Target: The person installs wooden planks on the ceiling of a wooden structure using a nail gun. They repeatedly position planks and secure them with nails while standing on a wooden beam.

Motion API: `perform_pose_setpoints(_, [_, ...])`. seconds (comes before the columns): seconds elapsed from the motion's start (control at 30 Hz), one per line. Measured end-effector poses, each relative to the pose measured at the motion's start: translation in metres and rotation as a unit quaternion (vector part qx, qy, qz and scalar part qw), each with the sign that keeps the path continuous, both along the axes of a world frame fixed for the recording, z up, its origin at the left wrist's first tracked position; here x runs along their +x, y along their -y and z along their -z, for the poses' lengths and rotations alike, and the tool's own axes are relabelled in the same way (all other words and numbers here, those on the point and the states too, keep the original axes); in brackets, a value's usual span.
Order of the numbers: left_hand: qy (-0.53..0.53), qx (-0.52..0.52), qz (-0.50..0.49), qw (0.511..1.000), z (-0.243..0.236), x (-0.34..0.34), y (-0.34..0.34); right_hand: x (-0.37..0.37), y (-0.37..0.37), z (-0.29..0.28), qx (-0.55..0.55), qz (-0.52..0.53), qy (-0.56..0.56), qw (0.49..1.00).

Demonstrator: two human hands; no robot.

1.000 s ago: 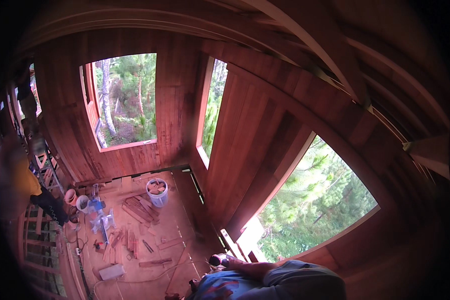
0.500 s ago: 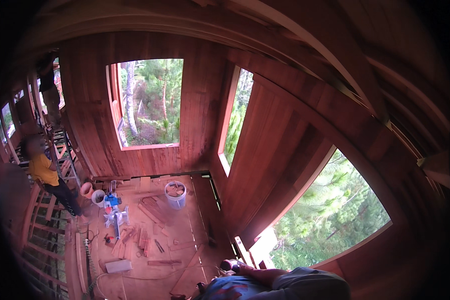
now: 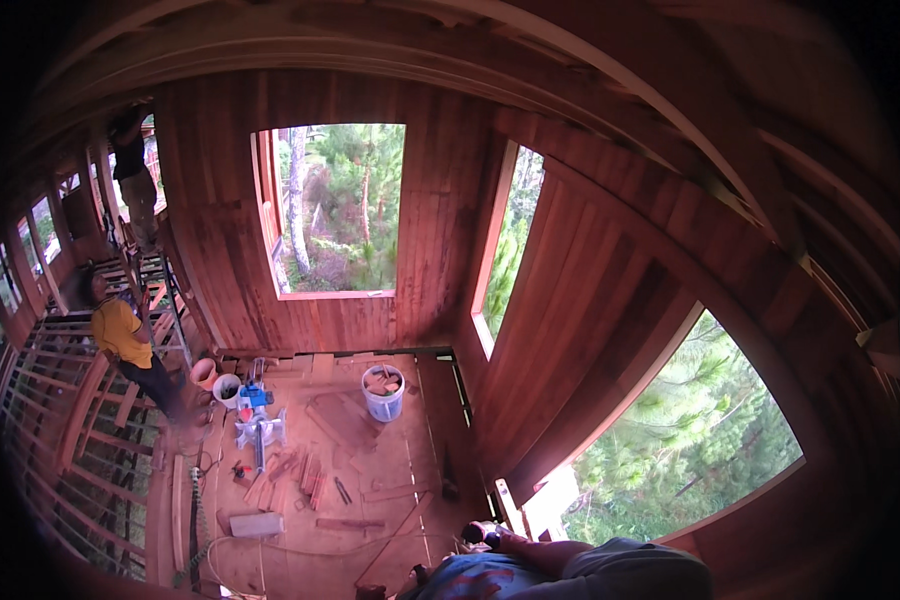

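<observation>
Lying across the lower edge, the wearer's right forearm (image 3: 545, 552) ends at the right hand (image 3: 503, 541), which sits at a dark, round-ended object (image 3: 477, 534). The fingers are not resolved; how far they are open, and whether they grip that object, cannot be told. The left hand cannot be picked out with certainty, so neither its opening nor any hold is reported.

Step in hand, as judged: a pause with the object at hand rather than active work, since no contact between it and any board can be confirmed. The next move would call for a sure grip on it and care about the open window (image 3: 695, 440) close by.

Condition of the object: dark body, paler rounded face, partly cut off from view by the arm; its kind cannot be established. It stands near the lower edge, just beside a pale strip (image 3: 511, 507) at the window's lower corner.

Farther out, the floor (image 3: 395, 455) carries loose cut pieces (image 3: 315, 484), a grey block (image 3: 257, 524), a blue saw (image 3: 256, 397) and a white bucket (image 3: 384, 409) filled with offcuts. Beyond, at left, a co-worker in a yellow top (image 3: 122, 332) stands beside open floor framing (image 3: 80, 405); another person (image 3: 135, 175) is positioned higher up.
</observation>
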State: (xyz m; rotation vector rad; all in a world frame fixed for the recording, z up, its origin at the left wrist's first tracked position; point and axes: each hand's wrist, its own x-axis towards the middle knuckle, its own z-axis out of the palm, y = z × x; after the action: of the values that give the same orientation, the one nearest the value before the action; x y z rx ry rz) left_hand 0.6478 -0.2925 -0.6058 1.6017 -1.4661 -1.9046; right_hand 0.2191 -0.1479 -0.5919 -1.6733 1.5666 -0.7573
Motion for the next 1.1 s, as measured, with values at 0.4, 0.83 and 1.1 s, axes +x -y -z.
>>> perform_pose_setpoints(0.4, [-0.038,0.079,-0.029,0.996,0.06,0.008,0.004,0.006,-0.005,-0.005,0.005,-0.002,0.008,1.0])
perform_pose_setpoints(0.83, [0.067,0.049,-0.014,0.996,0.029,0.002,0.0,0.009,-0.024,-0.007,0.015,0.005,0.02,1.0])
perform_pose_setpoints(1.1, [0.042,0.057,-0.02,0.997,0.014,-0.001,-0.008,0.009,-0.017,-0.005,0.012,-0.001,0.018,1.0])
